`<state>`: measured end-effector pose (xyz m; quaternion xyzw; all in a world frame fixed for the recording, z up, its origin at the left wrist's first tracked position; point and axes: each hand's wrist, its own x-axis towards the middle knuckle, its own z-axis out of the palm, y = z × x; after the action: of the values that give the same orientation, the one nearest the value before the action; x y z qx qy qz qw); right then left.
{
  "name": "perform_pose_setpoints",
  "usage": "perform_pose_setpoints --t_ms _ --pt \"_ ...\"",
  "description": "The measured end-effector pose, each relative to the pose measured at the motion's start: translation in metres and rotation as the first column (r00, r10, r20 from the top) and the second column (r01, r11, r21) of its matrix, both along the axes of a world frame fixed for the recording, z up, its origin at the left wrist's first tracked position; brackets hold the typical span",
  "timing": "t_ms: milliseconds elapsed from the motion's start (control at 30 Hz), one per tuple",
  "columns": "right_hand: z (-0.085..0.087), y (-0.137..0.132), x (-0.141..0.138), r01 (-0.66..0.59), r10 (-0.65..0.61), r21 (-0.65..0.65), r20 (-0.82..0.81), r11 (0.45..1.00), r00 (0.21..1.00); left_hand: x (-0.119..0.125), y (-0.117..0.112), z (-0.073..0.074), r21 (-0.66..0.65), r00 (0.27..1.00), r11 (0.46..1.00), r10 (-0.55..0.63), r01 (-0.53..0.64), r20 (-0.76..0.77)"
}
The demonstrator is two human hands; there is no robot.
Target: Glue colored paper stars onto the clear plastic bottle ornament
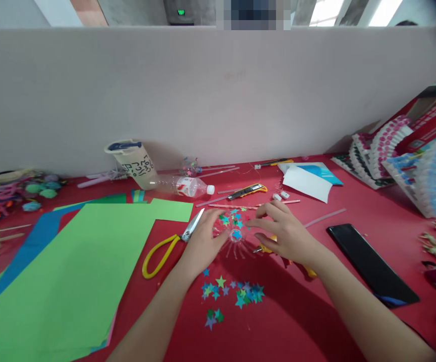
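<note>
On the red desk, mid-frame, sat a clear piece of plastic with thin cut strips fanning from its near edge and small stars stuck on it. All places below are taken from that piece.

- Left hand: against the piece's left side, grip closed on it, fingers curled over the top edge.
- Right hand: at the piece's right side, grip apart, fingers stretched out with their tips at the rim. Whether they pressed on it could not be told.
- Stars: loose pile just nearer the camera than the piece, blue, green and purple, flat on the desk, apart from both hands.
- Scissors: just left of the piece, yellow handles, blades pointing toward it, partly behind the left hand.
- Green paper: farther left, large sheets stacked over blue ones.
- Bottle: beyond the piece, lying on its side, white cap to the right; cup leaning at its left end.
- Knife: beyond the piece, slightly right, yellow and black.
- Phone: well right, dark screen up.
- Tool: yellow-orange handle showing under the right wrist; kind not told.
</note>
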<state>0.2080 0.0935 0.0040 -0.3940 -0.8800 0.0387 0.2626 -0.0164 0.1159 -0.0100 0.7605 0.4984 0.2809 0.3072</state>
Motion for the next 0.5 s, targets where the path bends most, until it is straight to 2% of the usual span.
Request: perform_pose_setpoints --t_ms 500 --pt "-0.0009 -0.0008 -0.0018 0.013 -0.013 -0.004 -0.034 1.0 0.999 -0.002 0.0026 -0.0107 0.05 1.0 0.999 0.008 -0.008 0.002"
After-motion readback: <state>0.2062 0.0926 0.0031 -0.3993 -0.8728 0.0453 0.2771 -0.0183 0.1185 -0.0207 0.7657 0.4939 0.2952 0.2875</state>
